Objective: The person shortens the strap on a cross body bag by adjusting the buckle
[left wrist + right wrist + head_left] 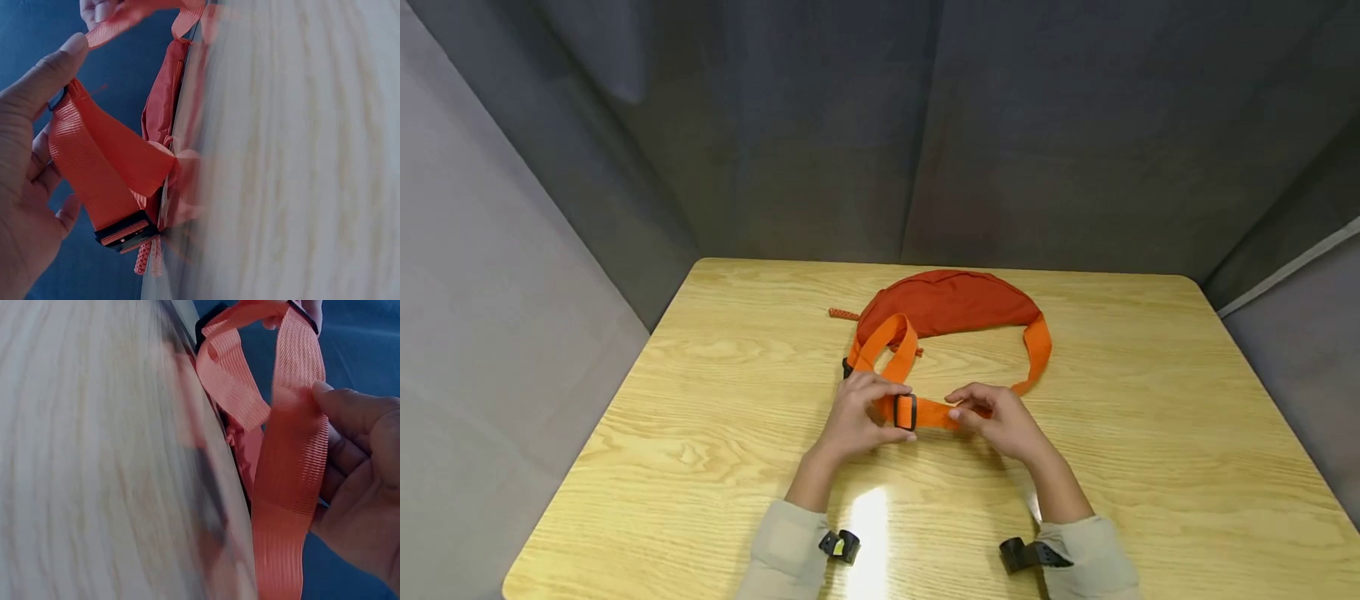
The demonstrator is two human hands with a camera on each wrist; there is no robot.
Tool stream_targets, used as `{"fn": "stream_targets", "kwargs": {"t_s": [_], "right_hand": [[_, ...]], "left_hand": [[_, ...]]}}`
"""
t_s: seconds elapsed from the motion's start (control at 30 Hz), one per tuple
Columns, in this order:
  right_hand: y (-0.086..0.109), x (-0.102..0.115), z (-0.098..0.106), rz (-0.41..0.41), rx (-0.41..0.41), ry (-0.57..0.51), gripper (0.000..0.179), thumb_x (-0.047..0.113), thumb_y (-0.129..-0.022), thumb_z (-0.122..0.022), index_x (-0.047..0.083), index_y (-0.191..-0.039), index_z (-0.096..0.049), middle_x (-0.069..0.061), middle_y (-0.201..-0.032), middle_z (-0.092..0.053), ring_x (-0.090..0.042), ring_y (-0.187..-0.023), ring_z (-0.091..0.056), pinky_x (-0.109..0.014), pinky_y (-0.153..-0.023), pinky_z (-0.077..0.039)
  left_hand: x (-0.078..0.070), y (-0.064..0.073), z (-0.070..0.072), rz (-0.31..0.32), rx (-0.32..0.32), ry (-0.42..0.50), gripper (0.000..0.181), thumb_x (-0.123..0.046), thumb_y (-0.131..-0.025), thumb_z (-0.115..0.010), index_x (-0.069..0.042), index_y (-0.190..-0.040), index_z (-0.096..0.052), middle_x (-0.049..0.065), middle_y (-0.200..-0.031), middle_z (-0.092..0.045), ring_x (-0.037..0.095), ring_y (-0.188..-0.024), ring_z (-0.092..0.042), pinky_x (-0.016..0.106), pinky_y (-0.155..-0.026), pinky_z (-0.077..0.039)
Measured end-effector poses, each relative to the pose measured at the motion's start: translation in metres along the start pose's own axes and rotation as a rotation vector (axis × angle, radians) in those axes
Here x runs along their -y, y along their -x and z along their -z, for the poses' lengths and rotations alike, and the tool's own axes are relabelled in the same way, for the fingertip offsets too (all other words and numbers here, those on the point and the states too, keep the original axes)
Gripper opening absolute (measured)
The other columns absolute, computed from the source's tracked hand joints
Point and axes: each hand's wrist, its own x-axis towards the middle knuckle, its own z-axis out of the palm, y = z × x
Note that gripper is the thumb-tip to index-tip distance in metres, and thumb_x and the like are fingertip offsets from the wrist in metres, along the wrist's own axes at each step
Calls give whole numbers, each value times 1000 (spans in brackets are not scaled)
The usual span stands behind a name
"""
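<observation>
One red bag (951, 304), near the far edge of the table (700, 433), its orange strap (936, 414) drawn nearer. Left hand (853, 417): I see thumb and finger pinching the black buckle (913, 412) by its edges, presumably to steady it. Right hand (1003, 421): pinching the strap, I judge to keep it straight. Also: red cord (843, 314) beside the bag; strap loop (910, 342) between left hand and bag, likeliest obstruction.
</observation>
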Motion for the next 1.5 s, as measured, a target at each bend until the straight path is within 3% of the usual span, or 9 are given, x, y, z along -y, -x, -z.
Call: {"fn": "stream_targets", "kwargs": {"t_s": [0.2,0.4,0.47,0.63,0.77,1.07,1.33,1.4,1.5], "right_hand": [[-4,-4,-1,-16,55,-155,8,0,-89,-60,-4,-94,-64,-13,-80,-61,-32,-66,-53,-36,-57,-46],[-10,-3,-11,-3,85,-278,10,6,-91,-59,-3,-95,-62,-10,-77,-56,-25,-63,-48,-34,-55,-43],[-11,-4,-13,7,101,-296,10,5,-91,-58,-3,-95,-60,-9,-76,-55,-23,-62,-47,-32,-54,-42],[-9,0,-14,12,130,-286,9,1,-91,-57,-5,-97,-58,-9,-73,-52,-18,-59,-46,-29,-52,-41],[-5,15,-11,5,130,-273,7,-2,-91,-55,-7,-95,-58,-11,-73,-52,-16,-60,-46,-32,-53,-41],[-10,27,-12,-47,133,-357,12,-3,-92,-54,-11,-99,-58,-11,-76,-57,-13,-60,-47,-30,-55,-42],[-18,5,-14,-61,114,-369,15,3,-91,-58,-7,-101,-61,-9,-75,-61,-13,-62,-52,-30,-56,-45],[-20,0,-13,-39,119,-333,17,6,-91,-59,-5,-103,-61,-9,-79,-63,-15,-67,-55,-31,-59,-47],[-19,-3,-9,14,109,-173,18,13,-90,-62,1,-104,-64,-6,-84,-63,-19,-77,-57,-33,-66,-48]], "left_hand": [[-2,0,-3,3,7,29,57,-29,-52,-92,-15,-103,-71,-10,-89,-58,9,-88,-50,42,-91,-30],[-3,-3,-5,-17,11,-5,55,-31,-53,-91,-16,-103,-71,-11,-92,-58,6,-88,-51,43,-96,-24],[-4,-3,-5,-17,22,20,55,-30,-54,-91,-14,-104,-71,-9,-93,-59,6,-87,-52,39,-93,-31],[-5,1,-1,3,35,103,58,-23,-54,-91,-10,-106,-68,-5,-96,-62,9,-84,-53,29,-71,-46],[-5,0,1,4,24,137,57,-20,-54,-91,-9,-104,-67,-3,-96,-63,11,-82,-55,29,-66,-47],[-4,-4,-4,-51,15,122,55,-22,-53,-92,-9,-101,-69,-4,-96,-63,9,-88,-56,30,-75,-48],[1,-4,0,-19,62,108,62,-20,-55,-90,-7,-111,-67,0,-103,-65,12,-94,-57,30,-80,-47],[2,-3,2,-16,55,106,60,-19,-56,-90,-7,-110,-67,1,-102,-65,13,-93,-58,30,-79,-48],[4,-3,2,-24,36,112,56,-19,-57,-89,-8,-107,-67,0,-100,-65,12,-91,-58,29,-78,-48]]}}
